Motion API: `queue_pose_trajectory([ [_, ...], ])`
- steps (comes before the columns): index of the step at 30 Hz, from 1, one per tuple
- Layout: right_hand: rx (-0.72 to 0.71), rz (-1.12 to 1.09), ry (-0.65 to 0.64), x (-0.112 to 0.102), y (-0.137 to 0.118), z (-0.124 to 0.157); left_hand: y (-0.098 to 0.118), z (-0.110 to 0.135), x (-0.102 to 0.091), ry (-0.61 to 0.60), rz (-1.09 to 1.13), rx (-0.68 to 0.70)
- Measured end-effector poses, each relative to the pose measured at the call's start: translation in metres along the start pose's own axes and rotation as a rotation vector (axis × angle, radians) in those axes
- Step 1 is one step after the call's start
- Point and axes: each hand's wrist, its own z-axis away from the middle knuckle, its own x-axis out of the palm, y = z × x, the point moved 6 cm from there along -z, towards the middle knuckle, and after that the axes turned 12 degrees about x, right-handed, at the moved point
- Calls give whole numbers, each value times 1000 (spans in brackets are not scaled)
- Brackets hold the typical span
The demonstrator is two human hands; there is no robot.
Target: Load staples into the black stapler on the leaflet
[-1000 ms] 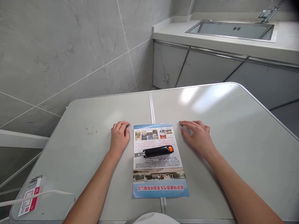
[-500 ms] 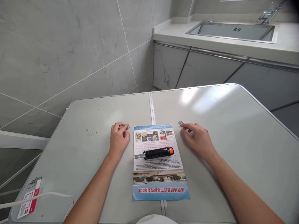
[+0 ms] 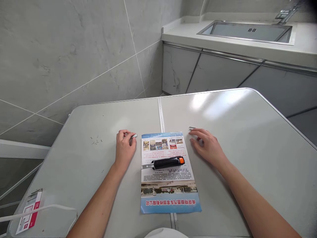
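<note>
A printed flyer lies flat on the grey folding table in front of me. A black stapler with an orange end rests across the flyer's middle. My left hand sits just left of the flyer's top corner, its fingers curled and pinching a small strip of staples. My right hand lies right of the flyer's top corner with fingers stretched out, the fingertips touching a second strip of staples on the table.
Loose staples are scattered on the table's left half. A red and white card and a white cable lie at the near left corner. Beyond the table stand grey cabinets and a counter with a steel sink.
My left hand's fingers have curled from lying flat and lifted a staple strip into a pinch. My right hand has shifted slightly, staying by the other strip.
</note>
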Motion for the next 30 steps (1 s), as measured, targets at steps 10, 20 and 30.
queue_pose_trajectory([
  [10,-31,64,19,5,5,-6,0,-1,2,-25,86,22],
  [20,-449,-216,-6,-3,-66,34,31,0,-1,-62,229,213],
  [30,-779,-42,-119,37,-94,72,33,4,-10,25,455,225],
])
